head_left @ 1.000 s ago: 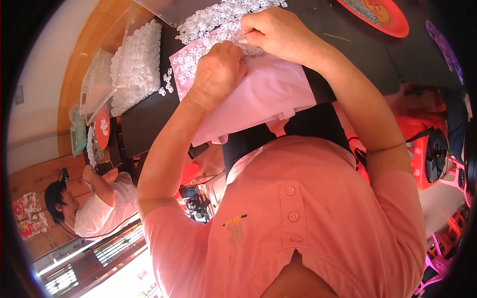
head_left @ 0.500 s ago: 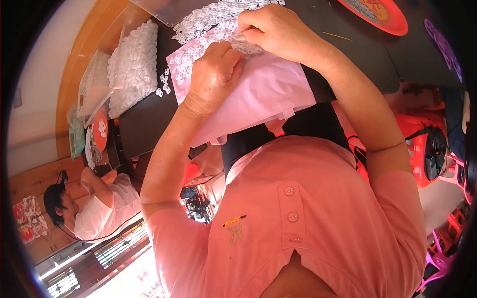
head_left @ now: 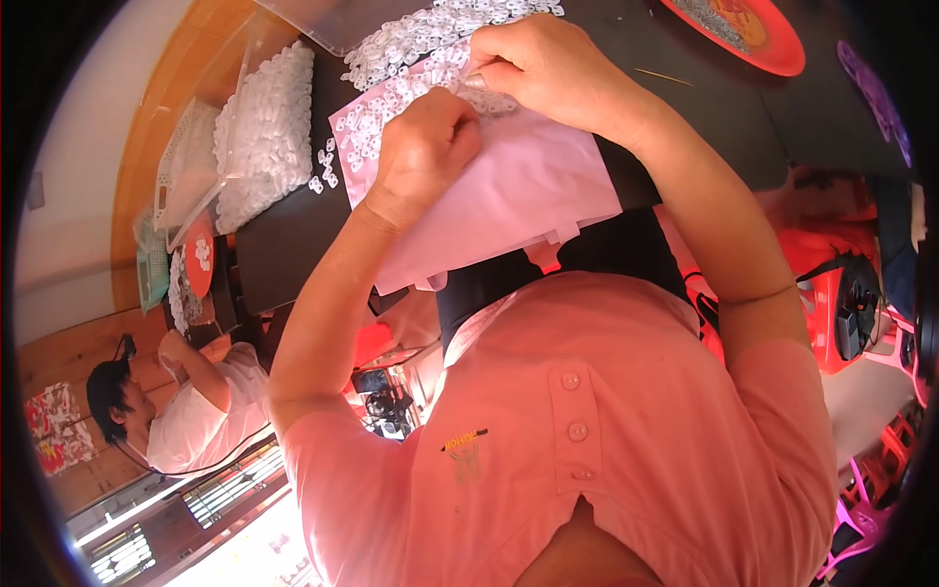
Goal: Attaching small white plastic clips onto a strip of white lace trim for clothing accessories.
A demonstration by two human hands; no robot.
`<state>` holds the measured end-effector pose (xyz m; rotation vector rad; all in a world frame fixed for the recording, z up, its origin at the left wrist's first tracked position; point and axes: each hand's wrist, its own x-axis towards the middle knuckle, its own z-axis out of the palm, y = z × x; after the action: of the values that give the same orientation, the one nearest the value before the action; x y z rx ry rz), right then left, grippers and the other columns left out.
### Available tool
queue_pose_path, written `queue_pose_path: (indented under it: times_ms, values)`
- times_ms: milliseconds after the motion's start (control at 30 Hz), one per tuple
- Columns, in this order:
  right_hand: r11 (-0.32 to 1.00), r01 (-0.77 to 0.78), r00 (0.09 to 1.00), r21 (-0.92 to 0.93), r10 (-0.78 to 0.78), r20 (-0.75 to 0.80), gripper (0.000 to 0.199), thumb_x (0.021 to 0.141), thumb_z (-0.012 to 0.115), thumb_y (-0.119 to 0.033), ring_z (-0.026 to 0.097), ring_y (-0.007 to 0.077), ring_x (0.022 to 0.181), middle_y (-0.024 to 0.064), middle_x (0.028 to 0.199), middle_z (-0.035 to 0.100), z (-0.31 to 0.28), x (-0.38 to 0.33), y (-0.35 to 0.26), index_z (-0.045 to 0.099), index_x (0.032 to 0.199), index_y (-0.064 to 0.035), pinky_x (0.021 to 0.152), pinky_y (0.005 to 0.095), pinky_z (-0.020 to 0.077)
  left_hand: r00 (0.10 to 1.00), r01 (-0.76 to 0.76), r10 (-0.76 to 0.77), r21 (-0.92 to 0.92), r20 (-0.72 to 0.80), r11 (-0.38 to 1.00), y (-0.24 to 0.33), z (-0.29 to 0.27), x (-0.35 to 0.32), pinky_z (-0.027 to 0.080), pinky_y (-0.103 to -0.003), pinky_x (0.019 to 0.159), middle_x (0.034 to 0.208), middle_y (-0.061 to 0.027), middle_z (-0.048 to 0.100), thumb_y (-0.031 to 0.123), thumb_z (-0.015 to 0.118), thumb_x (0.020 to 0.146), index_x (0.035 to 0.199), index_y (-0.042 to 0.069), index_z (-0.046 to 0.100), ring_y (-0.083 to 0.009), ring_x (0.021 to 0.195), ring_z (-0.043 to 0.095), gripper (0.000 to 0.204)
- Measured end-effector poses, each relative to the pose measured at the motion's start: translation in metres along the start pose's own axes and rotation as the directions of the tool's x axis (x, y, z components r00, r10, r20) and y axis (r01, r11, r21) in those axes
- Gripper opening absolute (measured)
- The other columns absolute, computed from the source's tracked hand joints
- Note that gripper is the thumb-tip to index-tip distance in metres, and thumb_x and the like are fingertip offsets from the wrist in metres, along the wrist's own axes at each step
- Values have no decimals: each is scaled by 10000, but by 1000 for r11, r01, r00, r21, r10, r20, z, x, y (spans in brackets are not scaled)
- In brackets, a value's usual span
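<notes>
A pink cloth (head_left: 518, 181) lies over the table edge and hangs toward my lap. Small white plastic pieces with holes (head_left: 377, 112) are spread on its far part. My left hand (head_left: 423, 147) hovers over the cloth with its fingers curled closed beside these pieces; what they hold is hidden. To its right and farther off, my right hand (head_left: 548, 73) is closed in a pinch over the pieces, thumb against fingers. Whatever lies in that pinch is too small to make out. A larger heap of the same white pieces (head_left: 421, 39) sits just beyond the cloth.
At left stands a clear bin (head_left: 230, 161) packed with white pieces (head_left: 269, 137). A few loose ones (head_left: 326, 166) lie beside the cloth. Far right are a red plate (head_left: 787, 49) with small grey bits, a thin stick (head_left: 665, 75) and a purple object (head_left: 871, 98). Another person (head_left: 201, 411) sits at left.
My left hand has shifted very slightly toward me and its fingers have curled a little differently. The right hand stays nearly in place, still pinched. The whole view has moved a touch.
</notes>
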<state>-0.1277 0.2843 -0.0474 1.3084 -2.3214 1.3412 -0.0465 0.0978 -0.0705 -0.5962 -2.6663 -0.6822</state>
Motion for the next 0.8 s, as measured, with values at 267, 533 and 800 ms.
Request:
queue_pose_path:
  times_ms: [267,533,800]
  values:
    - [997,-1,996,79,-6,86,71,796,604,-55,581,186,611,86,675,601,-3,-1,-6,609,857,-19,593,319,453,765,487,-615,-796,190,359,23,-20,-2,384,-227,486,736,-31,610,86,646,854,903,-31,661,-77,569,510,128]
    - [969,149,988,197,-153,6,82,828,634,8,613,140,721,61,791,639,11,-3,-4,624,910,-1,659,267,491,757,346,-604,-937,249,47,25,-17,-1,373,-237,461,729,-90,610,46,625,841,921,-69,633,-131,548,532,141]
    - [935,-31,998,353,9,64,67,851,630,-9,590,98,737,30,800,641,12,-3,-3,625,915,7,681,247,479,729,394,-642,-912,238,110,24,-16,-7,376,-224,467,717,-76,618,85,638,843,899,-44,654,-116,560,532,142]
